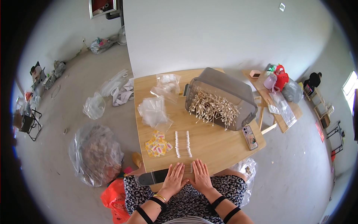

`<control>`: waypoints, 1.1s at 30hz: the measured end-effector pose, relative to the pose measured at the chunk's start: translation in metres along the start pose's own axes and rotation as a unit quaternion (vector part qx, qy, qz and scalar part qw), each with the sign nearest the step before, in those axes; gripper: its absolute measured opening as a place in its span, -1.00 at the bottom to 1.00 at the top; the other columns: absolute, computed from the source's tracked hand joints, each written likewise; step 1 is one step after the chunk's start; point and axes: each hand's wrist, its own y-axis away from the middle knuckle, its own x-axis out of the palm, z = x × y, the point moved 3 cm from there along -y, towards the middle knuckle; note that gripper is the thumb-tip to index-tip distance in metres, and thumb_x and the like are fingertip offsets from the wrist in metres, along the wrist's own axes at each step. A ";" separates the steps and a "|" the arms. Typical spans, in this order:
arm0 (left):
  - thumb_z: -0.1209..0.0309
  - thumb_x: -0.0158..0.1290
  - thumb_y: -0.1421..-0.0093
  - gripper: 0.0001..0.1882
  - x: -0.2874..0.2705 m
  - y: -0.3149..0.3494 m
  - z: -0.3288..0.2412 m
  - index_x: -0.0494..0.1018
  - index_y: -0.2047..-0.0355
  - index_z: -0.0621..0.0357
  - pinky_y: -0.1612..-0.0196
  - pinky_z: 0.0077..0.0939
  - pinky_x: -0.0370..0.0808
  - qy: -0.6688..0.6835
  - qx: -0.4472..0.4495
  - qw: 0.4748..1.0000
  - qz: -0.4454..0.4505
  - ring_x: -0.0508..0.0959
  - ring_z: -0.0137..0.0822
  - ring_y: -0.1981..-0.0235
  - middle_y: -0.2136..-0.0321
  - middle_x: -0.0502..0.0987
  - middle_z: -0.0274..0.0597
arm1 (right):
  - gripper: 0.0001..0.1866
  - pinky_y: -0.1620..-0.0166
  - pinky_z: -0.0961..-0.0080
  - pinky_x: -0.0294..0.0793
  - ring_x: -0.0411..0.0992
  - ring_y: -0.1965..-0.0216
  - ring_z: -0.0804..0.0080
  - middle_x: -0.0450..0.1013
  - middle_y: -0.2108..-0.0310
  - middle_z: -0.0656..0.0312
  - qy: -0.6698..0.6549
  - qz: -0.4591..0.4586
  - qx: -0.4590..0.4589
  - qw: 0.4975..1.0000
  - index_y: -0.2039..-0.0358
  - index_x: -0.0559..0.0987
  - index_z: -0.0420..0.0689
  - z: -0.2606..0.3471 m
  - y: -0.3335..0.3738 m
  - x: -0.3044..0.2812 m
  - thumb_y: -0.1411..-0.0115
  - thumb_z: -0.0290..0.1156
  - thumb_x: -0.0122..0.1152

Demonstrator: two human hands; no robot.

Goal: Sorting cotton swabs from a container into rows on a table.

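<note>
Near the front edge of the wooden table, my left hand and my right hand lie flat with fingers stretched forward. Between them is a small row of cotton swabs, its ends partly covered by my fingers. Just beyond, a longer row of cotton swabs is lined up side by side. Small yellow and white paper slips lie in a pile to its left. A grey plastic bin rests on its side farther back, with loose cotton swabs heaped in its mouth.
Clear plastic bags lie at the table's left. A phone is near the right edge. A dark flat strip sits beside my left hand. On the floor at left stands a large filled plastic bag. A side table holds bags.
</note>
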 end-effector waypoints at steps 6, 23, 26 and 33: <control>-0.19 -0.29 -0.39 -0.10 -0.009 -0.003 0.006 -0.02 -0.42 0.37 -0.49 0.09 -0.22 0.110 -0.040 0.993 -0.009 -0.06 -0.03 -0.48 -0.43 0.01 0.08 | 0.01 -0.49 0.03 -0.22 -0.17 -0.51 -0.01 -0.09 -0.47 -0.13 0.011 0.001 0.003 1.000 -0.45 -0.04 -0.29 0.003 -0.006 0.009 -0.23 0.08 0.17; -0.24 -0.35 -0.38 -0.03 0.006 -0.003 0.006 -0.09 -0.41 0.49 -0.46 0.19 -0.33 0.067 -0.134 0.989 0.021 -0.18 0.06 -0.50 -0.46 -0.12 0.20 | -0.08 -0.49 0.02 -0.24 -0.21 -0.51 -0.10 -0.13 -0.46 -0.22 0.054 0.006 -0.012 0.998 -0.43 0.03 -0.29 0.019 -0.011 0.020 -0.30 0.12 0.00; -0.11 -0.17 -0.37 -0.11 -0.005 0.012 0.025 -0.01 -0.39 0.46 -0.46 0.19 -0.31 0.089 -0.180 0.980 -0.014 -0.12 0.10 -0.49 -0.44 -0.07 0.20 | -0.06 -0.50 0.04 -0.27 -0.23 -0.51 -0.07 -0.14 -0.47 -0.19 0.095 0.035 0.000 0.995 -0.44 0.03 -0.27 0.022 -0.014 0.022 -0.31 0.20 -0.05; 0.26 0.16 -0.18 -0.33 -0.025 0.094 0.115 0.23 -0.26 0.17 -0.42 0.09 0.00 0.121 -0.342 0.920 -0.150 0.12 0.16 -0.37 -0.31 0.17 0.14 | -0.01 -0.50 0.06 -0.30 -0.27 -0.52 -0.02 -0.17 -0.48 -0.16 0.106 0.034 -0.008 0.994 -0.45 0.01 -0.25 0.040 -0.015 0.026 -0.31 0.28 -0.10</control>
